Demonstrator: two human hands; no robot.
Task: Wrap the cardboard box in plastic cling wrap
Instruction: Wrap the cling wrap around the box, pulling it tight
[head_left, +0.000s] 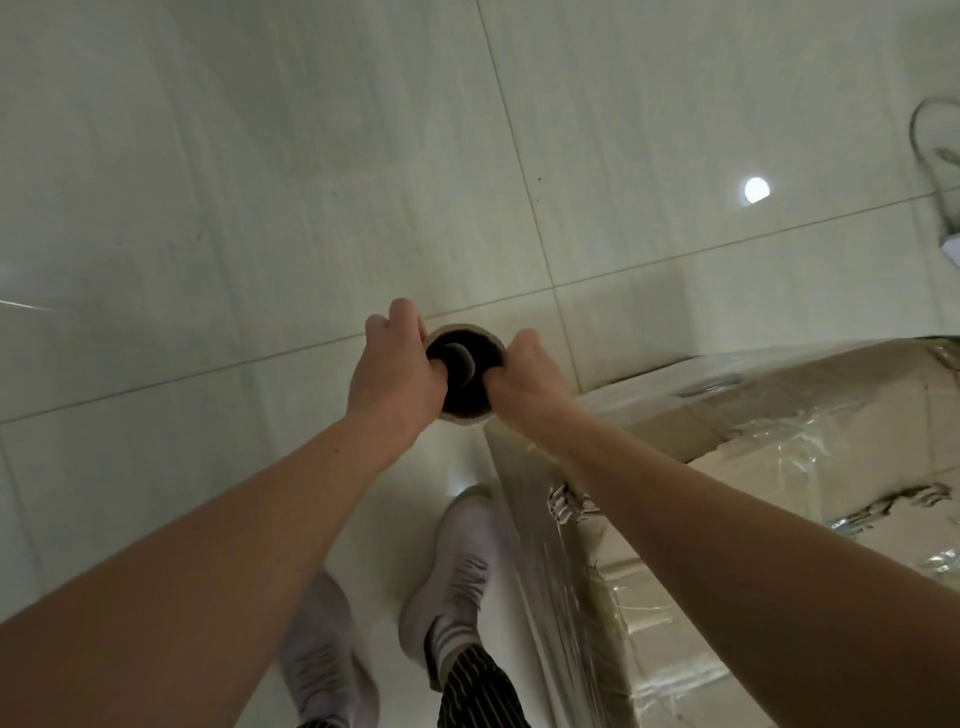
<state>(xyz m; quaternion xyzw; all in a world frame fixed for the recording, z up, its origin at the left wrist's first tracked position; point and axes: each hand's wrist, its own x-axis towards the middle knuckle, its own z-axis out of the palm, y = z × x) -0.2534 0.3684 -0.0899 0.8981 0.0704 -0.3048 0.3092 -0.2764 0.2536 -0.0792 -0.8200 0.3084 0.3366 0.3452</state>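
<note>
Looking down, met a pale tiled floor (260, 182) across most of the frame. Found the cardboard box (779, 415) in the lower right, standing on that floor, rough and torn along the top flaps and glossy with film already laid over them; judged the wrapping part done. Traced a taut sheet of cling wrap (566, 613) from the bottom centre-right up along the box's near side to the roll. Noted two white shoes (457, 566) at the bottom centre, just beside that sheet but apart from it. Saw the roll (467, 395) at the centre, upright and end-on, showing only a cardboard rim and a dark core. Had the left hand (395, 374) clamped on the rim's left side, with fingers curled outside and thumb seemingly tucked into the core; had the right hand (524, 371) gripping the right side likewise, though could not tell the depth of its thumb. Judged the step in hand to be carrying the roll round the box's near corner. Called, probably, for holding the tube vertical and letting it turn on the thumbs rather than squeezing it still; for a steady pull to lay the film flat; for hugging the corner and overlapping the layer beneath; for stepping wide of the sheet to avoid snagging it.
</note>
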